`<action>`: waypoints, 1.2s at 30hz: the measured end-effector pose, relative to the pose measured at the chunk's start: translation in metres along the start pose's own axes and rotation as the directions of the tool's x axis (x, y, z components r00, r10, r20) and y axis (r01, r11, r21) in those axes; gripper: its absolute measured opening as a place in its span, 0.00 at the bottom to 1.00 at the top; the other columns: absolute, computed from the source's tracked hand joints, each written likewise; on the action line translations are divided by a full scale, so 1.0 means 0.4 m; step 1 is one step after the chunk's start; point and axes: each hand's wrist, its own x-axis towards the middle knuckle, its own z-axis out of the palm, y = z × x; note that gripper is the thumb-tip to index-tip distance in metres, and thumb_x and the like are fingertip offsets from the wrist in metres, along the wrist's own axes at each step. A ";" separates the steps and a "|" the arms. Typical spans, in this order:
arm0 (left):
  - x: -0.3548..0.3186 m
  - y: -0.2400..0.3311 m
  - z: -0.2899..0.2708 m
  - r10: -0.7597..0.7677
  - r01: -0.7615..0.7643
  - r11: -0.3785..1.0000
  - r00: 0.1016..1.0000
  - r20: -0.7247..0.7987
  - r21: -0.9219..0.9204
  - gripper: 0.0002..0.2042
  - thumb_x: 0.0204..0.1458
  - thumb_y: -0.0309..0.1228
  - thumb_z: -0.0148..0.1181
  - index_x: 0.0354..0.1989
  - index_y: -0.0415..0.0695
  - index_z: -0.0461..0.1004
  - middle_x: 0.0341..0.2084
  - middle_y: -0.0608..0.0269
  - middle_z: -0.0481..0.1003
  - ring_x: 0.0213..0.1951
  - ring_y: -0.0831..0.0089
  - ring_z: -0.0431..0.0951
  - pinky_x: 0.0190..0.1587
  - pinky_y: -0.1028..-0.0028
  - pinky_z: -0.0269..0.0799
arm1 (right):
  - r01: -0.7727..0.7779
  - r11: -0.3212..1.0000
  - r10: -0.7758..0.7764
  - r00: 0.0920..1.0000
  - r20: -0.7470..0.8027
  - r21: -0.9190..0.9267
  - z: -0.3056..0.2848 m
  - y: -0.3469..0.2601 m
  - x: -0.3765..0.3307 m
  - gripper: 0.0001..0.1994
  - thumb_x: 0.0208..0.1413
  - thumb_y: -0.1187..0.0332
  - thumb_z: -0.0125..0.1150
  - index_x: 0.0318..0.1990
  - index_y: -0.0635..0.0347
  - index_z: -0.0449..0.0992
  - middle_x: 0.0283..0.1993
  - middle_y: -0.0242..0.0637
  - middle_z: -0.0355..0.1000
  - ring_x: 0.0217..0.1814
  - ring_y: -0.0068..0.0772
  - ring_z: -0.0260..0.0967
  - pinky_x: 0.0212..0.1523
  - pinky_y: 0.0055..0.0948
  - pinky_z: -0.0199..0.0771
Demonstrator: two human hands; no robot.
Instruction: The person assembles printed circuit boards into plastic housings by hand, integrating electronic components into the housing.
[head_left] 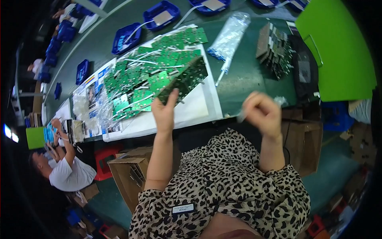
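Observation:
My left hand (164, 113) grips the lower left corner of a long circuit board (186, 79), thumb on its face. The board is tilted above a pile of green circuit boards (147, 73) spread on a white sheet (187, 117). To the right, past the sheet's edge, my right hand (262, 113) hangs in front of the bench, blurred, with its fingers curled. Something pale and see-through shows at its fingertips, too smeared to name. Beyond that hand a stack of boards standing on edge (274, 49) rests on the green bench top (244, 81).
Blue trays (126, 38) line the bench's far side. A clear plastic bag (230, 36) lies right of the boards. At the right stands a bright green panel (338, 47) with a handle. Cardboard boxes (129, 175) flank my lap. A co-worker (71, 169) sits at the left.

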 end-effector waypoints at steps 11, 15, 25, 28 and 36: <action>0.009 -0.021 0.022 -0.422 0.487 0.694 0.872 0.248 -0.531 0.16 0.48 0.21 0.56 0.46 0.37 0.66 0.39 0.59 0.72 0.41 0.72 0.73 0.44 0.74 0.70 | -0.565 0.809 0.272 0.606 -0.747 -0.164 -0.333 0.171 -0.208 0.07 0.49 0.68 0.61 0.27 0.63 0.72 0.23 0.21 0.65 0.21 0.08 0.54 0.21 0.13 0.54; -0.009 -0.019 0.042 -0.465 0.550 0.657 0.834 0.298 -0.516 0.15 0.47 0.23 0.57 0.44 0.37 0.67 0.38 0.60 0.72 0.39 0.73 0.73 0.43 0.75 0.69 | -0.680 0.591 0.234 0.660 -0.713 -0.435 -0.333 0.167 -0.170 0.09 0.45 0.66 0.64 0.28 0.61 0.71 0.20 0.26 0.67 0.24 0.14 0.62 0.26 0.18 0.61; -0.025 0.025 0.028 -0.467 0.569 0.735 0.820 0.331 -0.370 0.12 0.47 0.24 0.59 0.40 0.37 0.70 0.36 0.61 0.74 0.36 0.76 0.73 0.42 0.77 0.68 | -0.298 0.774 0.007 0.887 -0.462 -0.559 -0.127 0.038 -0.018 0.06 0.52 0.72 0.55 0.37 0.62 0.74 0.31 0.29 0.70 0.31 0.16 0.64 0.32 0.16 0.64; -0.036 0.032 0.021 -0.474 0.597 0.720 0.795 0.378 -0.354 0.12 0.48 0.25 0.58 0.41 0.36 0.70 0.36 0.61 0.74 0.36 0.77 0.74 0.41 0.77 0.69 | -0.443 0.890 0.453 0.886 -0.094 0.110 0.006 0.097 0.016 0.13 0.52 0.72 0.56 0.45 0.64 0.70 0.38 0.31 0.71 0.36 0.18 0.67 0.38 0.17 0.68; -0.041 -0.009 -0.059 -0.505 0.678 0.631 0.727 0.465 -0.376 0.16 0.48 0.26 0.58 0.44 0.35 0.67 0.37 0.58 0.74 0.36 0.75 0.75 0.40 0.75 0.72 | -0.655 0.568 0.629 0.736 0.250 0.498 0.079 0.196 0.012 0.14 0.52 0.72 0.55 0.46 0.67 0.68 0.43 0.38 0.71 0.42 0.23 0.69 0.44 0.22 0.70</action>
